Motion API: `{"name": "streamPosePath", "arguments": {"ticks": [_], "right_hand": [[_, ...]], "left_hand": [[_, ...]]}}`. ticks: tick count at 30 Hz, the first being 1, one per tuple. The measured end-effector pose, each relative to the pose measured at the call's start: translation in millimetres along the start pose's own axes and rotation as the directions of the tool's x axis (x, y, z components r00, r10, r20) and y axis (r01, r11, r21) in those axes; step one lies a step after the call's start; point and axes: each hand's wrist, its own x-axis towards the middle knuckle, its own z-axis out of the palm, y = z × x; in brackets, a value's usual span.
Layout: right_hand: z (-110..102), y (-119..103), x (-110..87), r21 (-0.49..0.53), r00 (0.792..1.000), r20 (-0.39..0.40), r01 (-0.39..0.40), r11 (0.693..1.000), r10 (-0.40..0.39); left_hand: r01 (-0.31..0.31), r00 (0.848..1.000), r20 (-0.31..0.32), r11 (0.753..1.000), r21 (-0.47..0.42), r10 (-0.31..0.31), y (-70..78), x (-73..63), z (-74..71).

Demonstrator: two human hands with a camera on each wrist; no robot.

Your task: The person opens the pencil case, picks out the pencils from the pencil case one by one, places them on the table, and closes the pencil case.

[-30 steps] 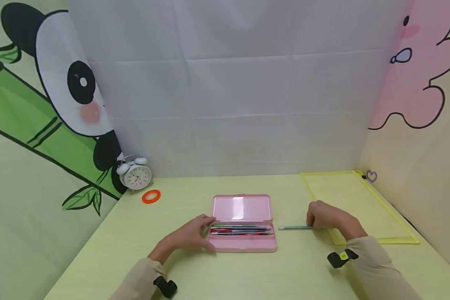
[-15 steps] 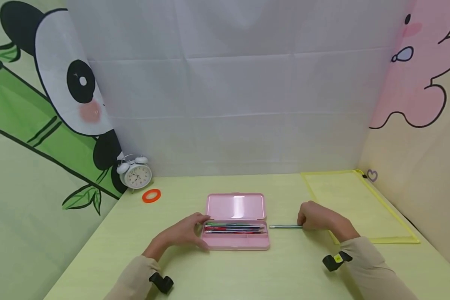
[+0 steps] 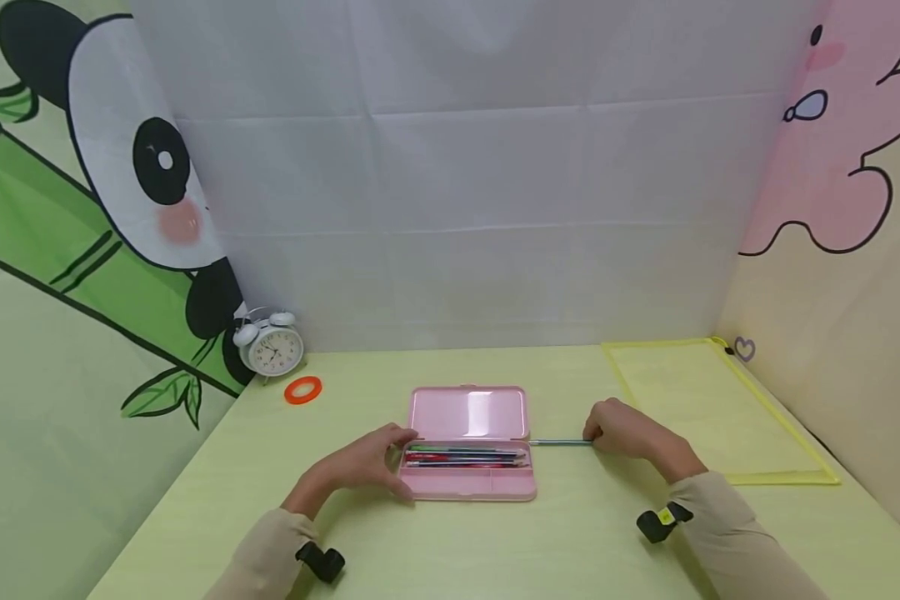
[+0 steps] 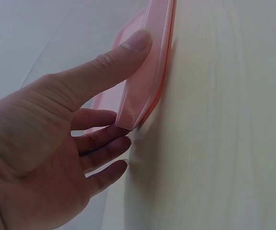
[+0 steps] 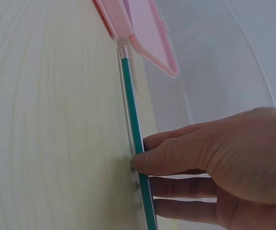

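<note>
A pink pencil case [image 3: 450, 484] lies on the table with its lid [image 3: 446, 412] raised at the back and several pencils [image 3: 461, 456] in its rear compartment. My left hand [image 3: 363, 460] holds the case's left end, thumb [image 4: 135, 43] on the front wall and fingers round the corner. On the right, my right hand [image 3: 630, 435] pinches a green pencil [image 5: 132, 100] between thumb and fingers. The pencil lies low along the table, its eraser end [image 5: 124, 51] pointing at the case's right end near the hinge. Whether the two touch, I cannot tell.
A white alarm clock [image 3: 273, 350] stands at the back left, with an orange ring [image 3: 303, 390] in front of it. A yellow-edged mesh pouch [image 3: 780, 478] lies flat at the right, partly behind my right forearm. A white sheet [image 3: 465, 183] hangs behind the table.
The pencil case has slid left with my left hand. My right hand has moved left and slightly back, bringing the green pencil's eraser end to the case's back right corner.
</note>
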Motion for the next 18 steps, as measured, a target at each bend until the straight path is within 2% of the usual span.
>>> {"name": "streamPosePath", "arguments": {"ticks": [6,13,18], "right_hand": [[0.1,2.6,8.0,-0.03,1.0,-0.017,-0.015,0.999,0.015],[-1.9,15.6,15.8,-0.037,0.998,-0.03,-0.047,0.998,0.046],[-3.2,25.2,20.2,-0.029,0.999,-0.036,-0.033,0.999,0.032]], "left_hand": [[-0.004,1.0,0.0,1.0,-0.003,0.004,-0.6,-1.7,0.0],[0.003,1.0,-0.006,1.0,0.012,-0.003,0.6,-1.9,0.0],[0.004,1.0,-0.005,1.0,0.006,-0.004,0.9,-1.2,0.1]]}}
